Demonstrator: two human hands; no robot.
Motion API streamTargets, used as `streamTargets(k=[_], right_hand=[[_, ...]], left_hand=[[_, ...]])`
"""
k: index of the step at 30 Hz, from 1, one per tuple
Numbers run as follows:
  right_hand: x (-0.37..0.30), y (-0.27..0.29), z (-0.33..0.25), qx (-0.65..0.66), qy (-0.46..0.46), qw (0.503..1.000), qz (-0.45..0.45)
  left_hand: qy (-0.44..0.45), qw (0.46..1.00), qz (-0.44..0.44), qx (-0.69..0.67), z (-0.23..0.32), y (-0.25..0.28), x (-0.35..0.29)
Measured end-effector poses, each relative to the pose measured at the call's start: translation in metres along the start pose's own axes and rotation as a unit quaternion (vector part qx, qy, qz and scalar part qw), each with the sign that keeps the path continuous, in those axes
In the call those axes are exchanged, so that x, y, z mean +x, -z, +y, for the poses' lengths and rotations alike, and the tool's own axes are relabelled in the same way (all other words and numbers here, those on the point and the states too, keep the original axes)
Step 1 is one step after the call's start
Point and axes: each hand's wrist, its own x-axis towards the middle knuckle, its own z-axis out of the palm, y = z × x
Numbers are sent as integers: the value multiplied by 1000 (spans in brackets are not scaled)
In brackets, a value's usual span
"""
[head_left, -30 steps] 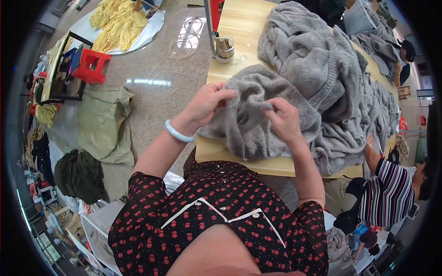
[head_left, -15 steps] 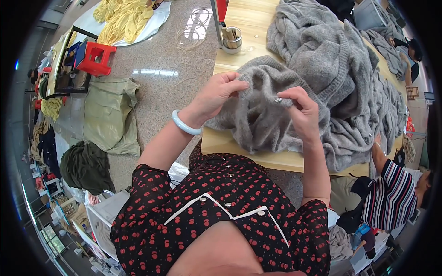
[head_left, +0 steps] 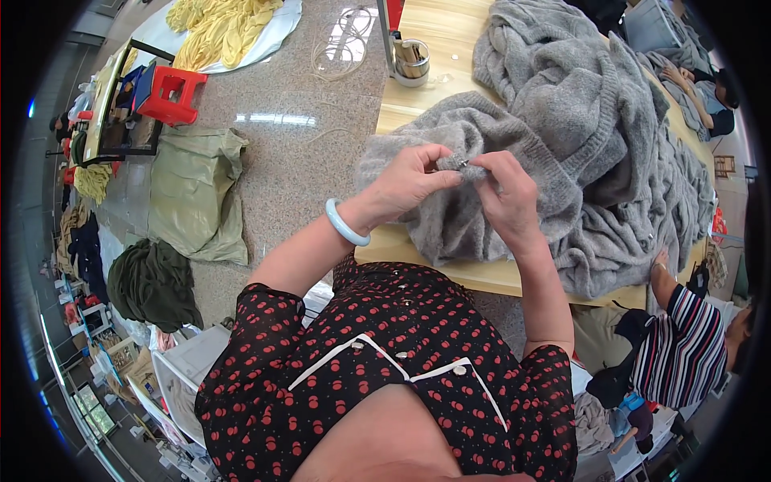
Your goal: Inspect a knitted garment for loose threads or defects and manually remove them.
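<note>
A gray knit garment (head_left: 466, 217) is lying at the center of the frame, the left hand (head_left: 414, 177) and right hand (head_left: 511, 197) both pinching a bunched bit of it. Gray knitwear (head_left: 562, 92) is covering the pale wooden table (head_left: 446, 36) toward upper right. A red stool (head_left: 170, 95) and yellow cloth (head_left: 225, 32) are occupying the speckled floor (head_left: 297, 161), upper left; a person in stripes (head_left: 679, 353) is reaching in, lower right.
</note>
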Motion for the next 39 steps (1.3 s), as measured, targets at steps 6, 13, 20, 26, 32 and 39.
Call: streamTargets(k=[6,13,20,26,32,39], right_hand=[[-4,4,8,3,-39,994,-105],[-8,5,3,214,-179,951,-133],[-9,-11,6,235,-172,954,-74],[-7,-18,7,200,-128,969,-65],[-6,-29,10,166,-97,979,-61],[-8,-46,15,145,-92,983,-69]], left_hand=[[15,999,-16,29,-3,4,-1],[20,997,0,-70,3,9,1],[-5,997,-24,-68,9,12,-7],[-12,999,-27,-26,12,21,-11],[-176,959,21,223,10,28,-11],[-332,835,66,433,0,23,-21]])
